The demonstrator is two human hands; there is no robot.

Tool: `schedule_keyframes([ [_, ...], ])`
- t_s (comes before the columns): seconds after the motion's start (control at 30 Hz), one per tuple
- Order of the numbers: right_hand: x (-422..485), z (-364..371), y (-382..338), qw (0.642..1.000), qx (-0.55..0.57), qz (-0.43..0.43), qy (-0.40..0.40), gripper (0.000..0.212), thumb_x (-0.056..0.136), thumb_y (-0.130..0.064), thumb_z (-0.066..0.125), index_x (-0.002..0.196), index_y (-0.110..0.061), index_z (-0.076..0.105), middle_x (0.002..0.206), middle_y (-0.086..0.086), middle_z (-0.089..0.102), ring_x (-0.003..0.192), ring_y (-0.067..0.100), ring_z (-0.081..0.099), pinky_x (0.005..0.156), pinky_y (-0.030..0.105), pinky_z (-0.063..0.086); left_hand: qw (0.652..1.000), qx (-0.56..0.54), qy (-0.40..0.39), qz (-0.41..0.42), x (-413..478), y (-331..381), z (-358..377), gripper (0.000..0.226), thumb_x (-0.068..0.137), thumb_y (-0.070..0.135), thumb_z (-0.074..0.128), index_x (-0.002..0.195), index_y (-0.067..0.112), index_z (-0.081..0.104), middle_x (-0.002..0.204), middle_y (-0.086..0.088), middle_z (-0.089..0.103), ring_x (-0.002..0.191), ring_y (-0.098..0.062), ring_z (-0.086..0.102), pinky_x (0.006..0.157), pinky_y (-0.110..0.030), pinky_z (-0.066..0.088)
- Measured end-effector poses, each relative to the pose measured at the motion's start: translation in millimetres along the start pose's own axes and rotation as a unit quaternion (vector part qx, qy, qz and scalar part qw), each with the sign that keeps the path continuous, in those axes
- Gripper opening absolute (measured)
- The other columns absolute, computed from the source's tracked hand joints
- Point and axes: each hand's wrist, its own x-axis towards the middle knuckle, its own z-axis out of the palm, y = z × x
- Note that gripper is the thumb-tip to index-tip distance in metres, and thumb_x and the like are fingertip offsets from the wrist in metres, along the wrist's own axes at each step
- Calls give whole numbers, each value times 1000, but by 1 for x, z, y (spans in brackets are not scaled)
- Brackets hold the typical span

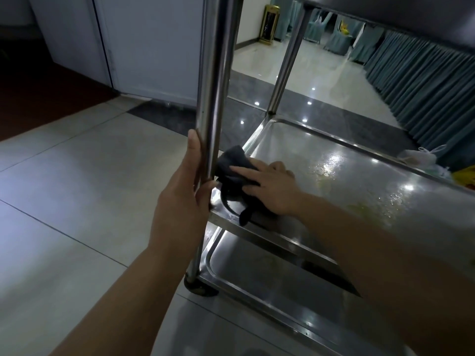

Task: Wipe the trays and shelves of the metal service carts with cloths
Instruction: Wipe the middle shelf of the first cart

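A steel service cart fills the right half of the view. Its middle shelf (pixel 359 176) is wet, with water drops and pale smears. My right hand (pixel 270 186) presses a dark grey cloth (pixel 231 176) flat onto the near left corner of that shelf. My left hand (pixel 182 199) is wrapped around the cart's near upright post (pixel 213 86), just above the middle shelf. The bottom shelf (pixel 257 278) lies below, partly hidden by my right forearm. The underside of the top shelf (pixel 411 16) shows at the upper right.
A caster wheel (pixel 199 287) stands under the near post on pale floor tiles. A white door (pixel 154 47) is at the back left. Teal skirted tables (pixel 424 86) line the right side. Plastic bags (pixel 421 158) lie beyond the shelf's far edge.
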Motion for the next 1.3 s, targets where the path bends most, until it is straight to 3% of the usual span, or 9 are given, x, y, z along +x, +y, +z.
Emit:
schedule_keyframes([
  [0.17,12,-16,30,957,17,288,-16,47,94,-39,33,140,-49,23,153,-4,17,130,36,17,99,53,21,1000,24,9,-11,-1,8,4,92,91,9,56,138,55,-9,136,-1,49,110,-5,46,95,-29,40],
  [0.33,-12,-3,-16,997,-1,76,4,46,93,-47,33,137,-55,24,152,-11,21,123,28,24,96,48,22,999,26,23,-37,-2,12,6,91,89,4,57,145,42,-3,130,-10,45,103,2,41,83,-11,33],
  [0.43,-60,-3,1,992,52,-86,82,38,89,-43,48,126,-53,47,144,-15,40,114,0,23,87,29,18,995,69,55,-51,-11,21,7,86,80,0,65,146,27,18,126,-12,33,106,-9,37,86,-24,43],
  [0.63,-100,-23,84,924,-1,381,-16,47,95,-48,33,141,-47,24,154,-6,19,131,39,19,100,53,27,969,222,-21,106,-33,28,29,36,68,1,78,102,4,68,102,-22,56,97,-40,51,83,-51,47],
  [0.8,-118,-15,32,978,-12,209,20,47,93,-53,33,140,-52,26,154,-12,22,120,34,26,96,46,31,932,232,-211,183,-21,32,51,11,66,4,81,70,5,71,77,-9,68,74,-26,68,62,-27,56],
  [0.9,-155,-18,26,997,33,67,32,47,89,-54,40,136,-50,39,149,-14,33,104,26,33,89,33,31,928,242,-263,105,-21,25,55,24,93,27,49,93,13,68,94,-3,64,88,-22,62,76,-32,48],
  [1.0,-178,-26,71,985,23,169,14,44,93,-50,44,136,-50,37,151,-12,31,115,29,36,93,32,26,937,230,-251,77,-23,21,56,30,95,29,41,92,12,65,91,-5,60,84,-28,60,73,-36,45],
  [1.13,-173,-36,106,895,-18,444,-32,42,96,-46,28,139,-43,31,150,-1,24,128,38,25,101,50,27,938,232,-248,67,-22,26,59,29,93,25,43,87,7,66,87,-9,60,81,-33,60,71,-38,46],
  [1.3,-155,-17,36,959,-16,283,19,45,93,-55,34,138,-52,30,153,-9,25,121,36,28,99,46,33,944,221,-235,71,-26,25,61,33,87,22,41,75,2,65,73,-14,58,63,-37,56,61,-38,42],
])
